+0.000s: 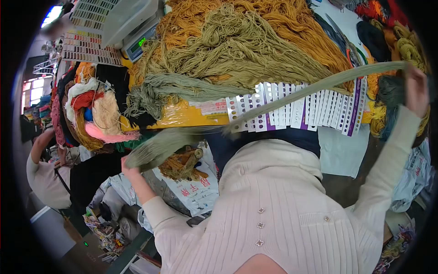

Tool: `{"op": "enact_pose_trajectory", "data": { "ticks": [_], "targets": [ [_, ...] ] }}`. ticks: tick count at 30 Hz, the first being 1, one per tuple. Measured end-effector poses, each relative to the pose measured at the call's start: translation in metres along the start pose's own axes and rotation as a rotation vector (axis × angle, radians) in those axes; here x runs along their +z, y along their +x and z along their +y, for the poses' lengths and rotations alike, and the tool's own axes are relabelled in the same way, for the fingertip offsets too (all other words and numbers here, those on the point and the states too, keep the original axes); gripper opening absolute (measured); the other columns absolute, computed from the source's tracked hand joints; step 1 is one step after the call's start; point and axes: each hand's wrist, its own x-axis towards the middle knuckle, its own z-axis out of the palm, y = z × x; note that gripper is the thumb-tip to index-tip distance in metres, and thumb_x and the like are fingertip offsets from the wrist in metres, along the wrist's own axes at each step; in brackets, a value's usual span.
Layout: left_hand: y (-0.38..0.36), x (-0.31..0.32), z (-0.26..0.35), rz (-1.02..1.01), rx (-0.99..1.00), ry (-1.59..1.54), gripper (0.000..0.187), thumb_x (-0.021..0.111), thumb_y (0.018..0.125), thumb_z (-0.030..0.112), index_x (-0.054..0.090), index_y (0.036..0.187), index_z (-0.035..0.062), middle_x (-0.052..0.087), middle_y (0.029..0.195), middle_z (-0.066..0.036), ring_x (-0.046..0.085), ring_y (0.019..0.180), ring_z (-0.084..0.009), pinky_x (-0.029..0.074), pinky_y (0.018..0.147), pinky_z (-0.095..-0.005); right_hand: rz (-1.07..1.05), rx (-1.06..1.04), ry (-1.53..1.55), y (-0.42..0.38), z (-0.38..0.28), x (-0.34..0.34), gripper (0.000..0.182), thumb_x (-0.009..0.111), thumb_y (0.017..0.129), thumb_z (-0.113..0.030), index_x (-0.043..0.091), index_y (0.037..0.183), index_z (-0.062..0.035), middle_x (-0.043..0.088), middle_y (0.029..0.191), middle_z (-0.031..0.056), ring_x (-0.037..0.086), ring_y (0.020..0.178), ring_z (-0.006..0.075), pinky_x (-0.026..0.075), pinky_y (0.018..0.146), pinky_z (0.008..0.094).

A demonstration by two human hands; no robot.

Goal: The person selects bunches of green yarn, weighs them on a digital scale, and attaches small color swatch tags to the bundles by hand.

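Yarn (255, 50) heaps the yellow table (182, 116) — my left hand (130, 170) and right hand (415, 91) each grip the stretched green skein (292, 97); bags litter the floor.

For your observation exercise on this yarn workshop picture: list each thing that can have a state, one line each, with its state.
Grey-green yarn skein: stretched taut between both hands.
Left hand: closed on the skein's blurred end.
Right hand: raised, gripping the other end.
Colour sample cards: fanned out in a row on the table edge.
Scale: display lit.
Olive yarn pile: loose, tangled.
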Motion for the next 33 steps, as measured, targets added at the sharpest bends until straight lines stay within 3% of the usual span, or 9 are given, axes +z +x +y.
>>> {"op": "enact_pose_trajectory", "data": {
  "ticks": [3, 6, 8, 9, 10, 13, 18, 21, 33],
  "targets": [
    [-0.039, 0.064, -0.013, -0.152, -0.22, -0.174, 0.02, 0.037, 0.081, 0.015, 0.046, 0.078, -0.0024, 0.046, 0.06, -0.002, 0.046, 0.052, -0.0112, 0.04, 0.068, -0.0341, 0.046, -0.487, -0.166, -0.001, -0.044, 0.024, 0.025, 0.043, 0.077, -0.023, 0.055, 0.063, -0.0049, 0.057, 0.063, 0.0035, 0.054, 0.066, 0.0181, 0.042, 0.071, 0.0334],
    [-0.066, 0.161, -0.098, -0.473, -0.763, -0.422, 0.019, 0.039, 0.083, 0.014, 0.047, 0.087, -0.0033, 0.043, 0.054, 0.005, 0.038, 0.04, -0.001, 0.036, 0.047, -0.0151, 0.127, -0.158, -0.613, -0.02, 0.047, 0.058, 0.015, 0.044, 0.08, -0.011, 0.052, 0.079, 0.0025, 0.051, 0.079, 0.0112, 0.049, 0.078, 0.0193, 0.035, 0.086, 0.0313],
    [-0.072, 0.207, -0.156, -0.495, -0.921, -0.31, 0.019, 0.042, 0.081, 0.01, 0.048, 0.093, -0.0031, 0.046, 0.058, 0.002, 0.039, 0.042, -0.0032, 0.033, 0.044, -0.0135, -0.067, 0.066, -1.204, -0.039, 0.131, 0.052, 0.017, 0.049, 0.078, -0.017, 0.057, 0.08, -0.0026, 0.056, 0.078, 0.0047, 0.051, 0.077, 0.0119, 0.039, 0.07, 0.0237],
    [-0.079, 0.225, -0.179, -0.398, -1.001, -0.267, 0.02, 0.044, 0.08, 0.009, 0.049, 0.096, -0.0023, 0.049, 0.061, 0.0, 0.04, 0.043, -0.0045, 0.035, 0.045, -0.0151, -0.528, -0.382, -1.518, -0.047, 0.172, 0.044, 0.014, 0.054, 0.073, -0.015, 0.06, 0.075, -0.0018, 0.057, 0.075, 0.003, 0.051, 0.071, 0.008, 0.039, 0.064, 0.0213],
    [-0.104, 0.257, -0.193, -0.386, -0.828, 0.112, 0.015, 0.045, 0.079, 0.009, 0.051, 0.089, -0.0015, 0.051, 0.066, -0.002, 0.044, 0.048, -0.0048, 0.035, 0.045, -0.0153, -0.123, 0.325, -1.03, -0.068, 0.198, 0.075, 0.008, 0.058, 0.068, -0.008, 0.06, 0.07, -0.0005, 0.057, 0.068, 0.0034, 0.051, 0.062, 0.0087, 0.04, 0.059, 0.0218],
    [-0.132, 0.296, -0.233, -0.68, -0.56, 0.809, 0.012, 0.051, 0.076, 0.011, 0.053, 0.082, 0.0007, 0.056, 0.075, -0.005, 0.051, 0.059, -0.0084, 0.037, 0.047, -0.0187, -0.256, 0.116, -1.092, -0.104, 0.275, 0.061, 0.006, 0.059, 0.064, -0.006, 0.059, 0.066, -0.0011, 0.055, 0.062, 0.0064, 0.052, 0.057, 0.0139, 0.041, 0.054, 0.0253],
    [-0.14, 0.304, -0.296, -0.778, -0.434, 1.109, 0.012, 0.05, 0.077, 0.013, 0.052, 0.072, 0.0031, 0.05, 0.059, 0.0, 0.048, 0.05, -0.0082, 0.038, 0.049, -0.0196, -0.242, -0.221, -1.56, -0.131, 0.306, 0.072, 0.008, 0.057, 0.058, -0.008, 0.053, 0.065, -0.0066, 0.048, 0.068, 0.0062, 0.045, 0.067, 0.026, 0.034, 0.063, 0.035],
    [-0.128, 0.295, -0.298, -0.986, -0.383, 1.126, 0.011, 0.049, 0.078, 0.012, 0.052, 0.071, 0.0036, 0.049, 0.057, 0.001, 0.045, 0.049, -0.007, 0.038, 0.047, -0.0199, -0.256, -0.166, -1.522, -0.126, 0.3, 0.066, 0.012, 0.058, 0.057, -0.008, 0.053, 0.068, -0.0074, 0.047, 0.07, 0.0053, 0.044, 0.069, 0.0256, 0.032, 0.065, 0.0348],
    [-0.136, 0.304, -0.285, -0.63, -0.675, 0.82, 0.009, 0.052, 0.077, 0.011, 0.055, 0.076, 0.0029, 0.05, 0.062, 0.0, 0.041, 0.049, -0.0051, 0.034, 0.044, -0.0185, -0.538, -0.038, -1.698, -0.147, 0.287, 0.094, 0.044, 0.057, 0.058, -0.023, 0.049, 0.096, -0.0036, 0.043, 0.095, 0.0148, 0.045, 0.076, 0.0302, 0.036, 0.066, 0.0363]
  ]
}}
